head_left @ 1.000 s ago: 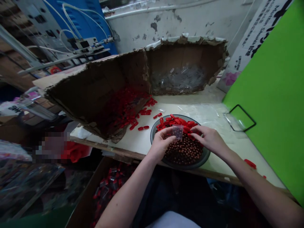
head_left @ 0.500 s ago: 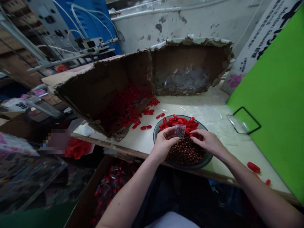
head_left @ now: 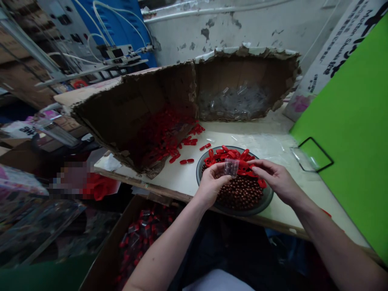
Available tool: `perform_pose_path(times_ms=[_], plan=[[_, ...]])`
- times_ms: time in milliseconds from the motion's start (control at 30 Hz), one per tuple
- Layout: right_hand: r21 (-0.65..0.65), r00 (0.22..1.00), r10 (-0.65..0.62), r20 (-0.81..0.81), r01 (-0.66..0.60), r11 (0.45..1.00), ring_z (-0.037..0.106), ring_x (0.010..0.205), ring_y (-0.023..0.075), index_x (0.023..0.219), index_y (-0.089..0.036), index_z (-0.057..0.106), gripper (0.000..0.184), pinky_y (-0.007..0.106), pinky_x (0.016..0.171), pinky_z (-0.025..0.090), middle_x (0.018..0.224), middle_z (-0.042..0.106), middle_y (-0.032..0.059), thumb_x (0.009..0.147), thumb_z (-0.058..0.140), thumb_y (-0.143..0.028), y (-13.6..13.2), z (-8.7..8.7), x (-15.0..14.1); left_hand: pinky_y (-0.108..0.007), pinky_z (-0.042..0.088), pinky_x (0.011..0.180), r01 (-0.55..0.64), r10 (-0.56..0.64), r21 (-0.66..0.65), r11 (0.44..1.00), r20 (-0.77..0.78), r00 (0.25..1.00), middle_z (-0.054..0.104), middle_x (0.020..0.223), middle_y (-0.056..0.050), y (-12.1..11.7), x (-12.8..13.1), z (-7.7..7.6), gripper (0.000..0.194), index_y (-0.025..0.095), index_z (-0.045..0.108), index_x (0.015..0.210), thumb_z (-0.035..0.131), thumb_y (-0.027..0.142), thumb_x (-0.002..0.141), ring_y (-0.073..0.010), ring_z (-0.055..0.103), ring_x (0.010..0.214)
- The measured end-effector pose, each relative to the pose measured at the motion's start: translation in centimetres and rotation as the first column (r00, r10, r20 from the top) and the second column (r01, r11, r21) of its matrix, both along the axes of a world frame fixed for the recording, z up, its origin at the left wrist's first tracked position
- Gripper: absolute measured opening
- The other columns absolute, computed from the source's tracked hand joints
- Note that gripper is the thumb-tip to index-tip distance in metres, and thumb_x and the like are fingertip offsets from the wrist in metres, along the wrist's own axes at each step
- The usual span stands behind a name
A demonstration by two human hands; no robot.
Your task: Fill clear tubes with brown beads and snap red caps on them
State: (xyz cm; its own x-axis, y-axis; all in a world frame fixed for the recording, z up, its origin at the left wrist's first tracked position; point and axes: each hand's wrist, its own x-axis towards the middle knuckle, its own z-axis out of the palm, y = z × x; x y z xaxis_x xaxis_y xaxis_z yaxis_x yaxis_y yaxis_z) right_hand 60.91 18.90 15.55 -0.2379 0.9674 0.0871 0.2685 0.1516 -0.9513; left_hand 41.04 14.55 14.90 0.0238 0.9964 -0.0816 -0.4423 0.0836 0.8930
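Right hand (head_left: 277, 178) shifted, fingers together; left fingers (head_left: 216, 171) clamp clear bag (head_left: 231, 167) above bowl's beads (head_left: 242, 194).

A small packing workshop, torn cardboard box (head_left: 194, 93) on a workbench (head_left: 281, 210), peeling wall (head_left: 242, 28), wall-mounted machine with tubing (head_left: 121, 54)

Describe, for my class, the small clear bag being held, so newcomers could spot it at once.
On the bench, find the round plate of brown beads and red pieces. Above it, the left hand pinches the bag, alone, unlike the clear bags heaped in the torn box.
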Motion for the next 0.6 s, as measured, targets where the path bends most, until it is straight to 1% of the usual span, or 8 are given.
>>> perform_pose_path(times_ms=[67,133,200,300,367,433,533,600], plan=[[0.008,0.999,-0.020,-0.031,0.020,1.000,0.062,0.092,0.0211,0.100,-0.021,0.069,0.032,0.032,0.083,0.050,0.101,0.069,0.0047,0.079,0.066,-0.044,0.0,0.2,0.1,-0.022,0.044,0.062,-0.005,0.005,-0.005,1.000,0.016,1.000,0.070,0.088,-0.004,0.0,0.0,-0.1,0.036,0.014,0.066,0.095,0.072,0.014,0.060,-0.0138,0.061,0.076],[-0.004,0.997,-0.026,-0.070,0.025,1.000,0.062,0.088,0.0191,0.102,-0.021,0.068,0.031,0.030,0.079,0.050,0.099,0.069,0.0044,0.079,0.066,-0.043,0.1,0.3,0.3,-0.020,0.042,0.060,-0.008,0.009,-0.011,1.000,0.039,0.999,0.070,0.086,-0.004,0.0,-0.1,-0.4,0.036,0.014,0.064,0.096,0.072,0.015,0.061,-0.0120,0.060,0.074],[-0.050,0.991,-0.014,-0.130,0.007,0.999,0.061,0.082,0.0157,0.103,-0.022,0.067,0.030,0.026,0.074,0.049,0.098,0.068,0.0036,0.080,0.066,-0.042,0.0,0.4,0.5,-0.019,0.040,0.058,-0.015,0.016,-0.020,1.000,0.058,0.998,0.069,0.083,-0.003,0.1,-0.2,-0.6,0.034,0.014,0.063,0.095,0.073,0.017,0.063,-0.0105,0.060,0.070],[-0.161,0.968,-0.022,-0.250,-0.020,0.987,0.059,0.075,0.0119,0.105,-0.024,0.066,0.031,0.022,0.066,0.049,0.098,0.067,0.0029,0.079,0.069,-0.040,-0.4,0.9,0.3,-0.018,0.040,0.058,-0.016,0.018,-0.021,1.000,0.077,0.997,0.069,0.083,-0.003,0.1,-0.2,-0.9,0.028,0.015,0.062,0.091,0.074,0.024,0.068,-0.0097,0.060,0.069],[-0.227,0.949,-0.055,-0.310,-0.018,0.974,0.058,0.069,0.0104,0.104,-0.023,0.066,0.033,0.020,0.060,0.049,0.096,0.067,0.0032,0.076,0.071,-0.040,-0.8,1.5,-0.1,-0.019,0.044,0.061,0.002,-0.001,-0.013,1.000,0.098,0.995,0.069,0.085,-0.002,0.0,-0.1,-0.8,0.026,0.015,0.061,0.090,0.074,0.027,0.070,-0.0108,0.062,0.073],[-0.264,0.932,-0.078,-0.353,-0.019,0.964,0.056,0.063,0.0089,0.102,-0.022,0.066,0.034,0.019,0.055,0.048,0.093,0.066,0.0035,0.074,0.073,-0.041,-1.1,2.0,-0.5,-0.023,0.048,0.066,0.052,-0.050,-0.009,0.999,0.118,0.992,0.069,0.088,-0.003,-0.2,0.0,-0.6,0.028,0.015,0.060,0.091,0.074,0.029,0.071,-0.0133,0.065,0.075],[-0.270,0.913,-0.097,-0.397,-0.015,0.963,0.055,0.062,0.0082,0.098,-0.022,0.067,0.034,0.019,0.055,0.050,0.092,0.066,0.0028,0.070,0.076,-0.040,-1.4,2.6,-1.0,-0.027,0.052,0.066,0.117,-0.116,-0.002,0.993,0.116,0.986,0.070,0.092,-0.006,-0.5,0.3,-0.4,0.030,0.014,0.059,0.093,0.073,0.030,0.073,-0.0169,0.068,0.074],[-0.270,0.899,-0.113,-0.424,-0.006,0.963,0.055,0.062,0.0080,0.096,-0.022,0.068,0.034,0.018,0.056,0.051,0.091,0.066,0.0019,0.068,0.079,-0.038,-1.6,2.7,-1.3,-0.026,0.052,0.065,0.125,-0.126,0.016,0.992,0.099,0.987,0.070,0.094,-0.006,-0.6,0.6,-0.4,0.028,0.015,0.059,0.094,0.072,0.030,0.074,-0.0164,0.068,0.073]])
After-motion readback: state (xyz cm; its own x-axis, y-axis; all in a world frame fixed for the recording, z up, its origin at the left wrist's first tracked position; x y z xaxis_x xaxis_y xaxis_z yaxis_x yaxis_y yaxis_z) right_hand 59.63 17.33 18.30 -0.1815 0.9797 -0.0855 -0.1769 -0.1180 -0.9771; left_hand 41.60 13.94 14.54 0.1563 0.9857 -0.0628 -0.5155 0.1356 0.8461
